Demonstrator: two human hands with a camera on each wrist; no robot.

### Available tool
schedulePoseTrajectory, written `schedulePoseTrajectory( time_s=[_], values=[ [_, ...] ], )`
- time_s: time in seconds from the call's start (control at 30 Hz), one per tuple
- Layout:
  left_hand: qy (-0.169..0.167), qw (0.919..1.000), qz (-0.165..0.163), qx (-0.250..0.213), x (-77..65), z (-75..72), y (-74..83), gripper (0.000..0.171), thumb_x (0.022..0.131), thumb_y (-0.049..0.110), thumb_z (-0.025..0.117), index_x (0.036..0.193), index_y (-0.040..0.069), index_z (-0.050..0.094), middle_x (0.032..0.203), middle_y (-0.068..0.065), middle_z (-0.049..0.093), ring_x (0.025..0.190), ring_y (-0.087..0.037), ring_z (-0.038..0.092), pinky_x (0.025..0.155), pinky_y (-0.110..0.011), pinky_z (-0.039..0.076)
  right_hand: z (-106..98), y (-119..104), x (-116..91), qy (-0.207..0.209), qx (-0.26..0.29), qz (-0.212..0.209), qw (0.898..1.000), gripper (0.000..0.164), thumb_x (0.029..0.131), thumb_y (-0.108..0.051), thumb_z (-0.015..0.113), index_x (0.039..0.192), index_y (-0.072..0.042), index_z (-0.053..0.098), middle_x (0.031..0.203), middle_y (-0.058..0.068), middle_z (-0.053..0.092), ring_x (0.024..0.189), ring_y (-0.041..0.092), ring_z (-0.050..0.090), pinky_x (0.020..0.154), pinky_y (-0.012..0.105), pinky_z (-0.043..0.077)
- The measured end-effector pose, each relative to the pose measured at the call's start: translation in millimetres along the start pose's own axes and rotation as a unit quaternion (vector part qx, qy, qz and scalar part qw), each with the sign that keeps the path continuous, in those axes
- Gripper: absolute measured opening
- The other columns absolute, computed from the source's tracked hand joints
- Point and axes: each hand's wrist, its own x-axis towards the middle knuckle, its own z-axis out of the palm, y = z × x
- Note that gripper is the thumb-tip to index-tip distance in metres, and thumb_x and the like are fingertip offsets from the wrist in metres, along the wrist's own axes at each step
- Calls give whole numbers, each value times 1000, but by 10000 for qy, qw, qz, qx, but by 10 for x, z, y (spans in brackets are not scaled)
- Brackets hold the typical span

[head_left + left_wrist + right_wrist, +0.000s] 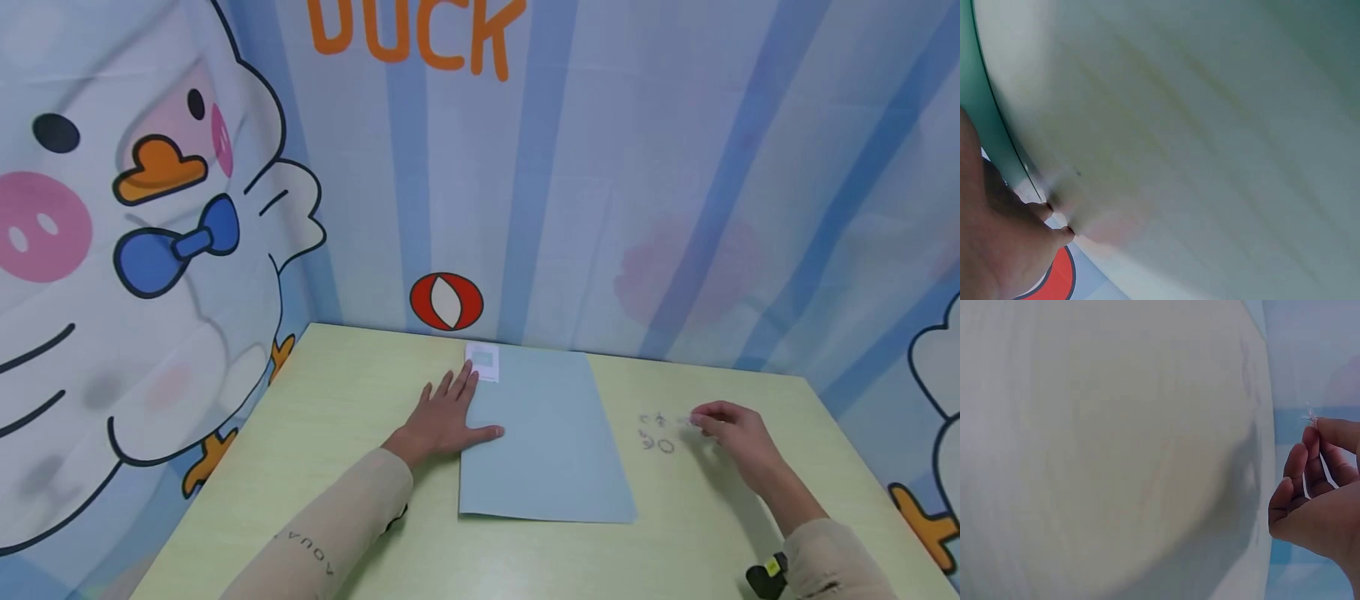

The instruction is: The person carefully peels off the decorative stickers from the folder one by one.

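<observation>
A blue-grey sheet [551, 450] lies on the table, with a small white card [491, 373] bearing a grey-green square at its top left corner. Across the sheet's left edge rests my left hand [442, 421], fingers spread and straight, fingertips beside the card; in the left wrist view part of this hand [1004, 244] shows near the sheet's edge [994, 106]. To the right, thumb and fingers of my right hand [738, 437] pinch a tiny translucent piece [1311, 415], raised off the table. Several small purplish-grey pieces [665, 447] lie between that hand and the sheet.
The pale yellow table [300, 467] runs back to a blue striped cloth backdrop [480, 167] with cartoon ducks. Its left and right edges also border printed cloth. A black wrist device [767, 577] shows by the right sleeve.
</observation>
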Motion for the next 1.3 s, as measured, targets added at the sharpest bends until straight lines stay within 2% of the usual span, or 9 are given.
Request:
schedulePoseTrajectory(
  time_s=[0.17, 0.3, 0.7, 1.1, 1.3],
  values=[
    [-9, 10000, -21, 9, 4, 5, -8, 112, 92, 83, 49, 172, 14, 11, 179, -4, 1, 162, -38, 13, 127, -64, 12, -80, 165, -30, -34, -121, 381, 9992, 46, 109, -33, 60, 132, 6, 63, 103, 4, 65, 91, 22, 57, 72, 34, 48],
    [-9, 10000, -11, 4, -2, 2, -6, 112, 92, 83, 49, 172, 14, 11, 179, -5, 1, 162, -38, 13, 127, -65, 12, -97, 229, -40, -52, -150, 484, 9987, 44, 108, -32, 63, 130, 6, 66, 102, 3, 64, 90, 22, 55, 71, 34, 47],
    [11, 10000, 21, 28, 1, -1, 0, 112, 92, 83, 48, 172, 14, 11, 179, -5, 1, 162, -39, 13, 127, -66, 12, -64, 259, -23, 54, -386, 480, 9981, 42, 107, -27, 63, 130, 7, 67, 106, 4, 66, 92, 21, 55, 71, 33, 47],
    [18, 10000, 27, 17, -6, -2, -7, 111, 93, 83, 48, 172, 13, 11, 179, -5, 0, 162, -38, 13, 127, -65, 12, -34, 272, -27, 144, -524, 400, 9977, 41, 108, -25, 60, 132, 8, 67, 117, 14, 66, 95, 22, 56, 72, 31, 48],
    [49, 9999, 61, -95, -14, 4, -26, 111, 93, 81, 51, 171, 12, 12, 179, -6, 2, 162, -40, 14, 127, -66, 12, -3, 271, -38, 322, -492, 371, 9976, 33, 107, -20, 61, 127, 7, 64, 110, 11, 65, 91, 19, 59, 70, 30, 49]
  ],
)
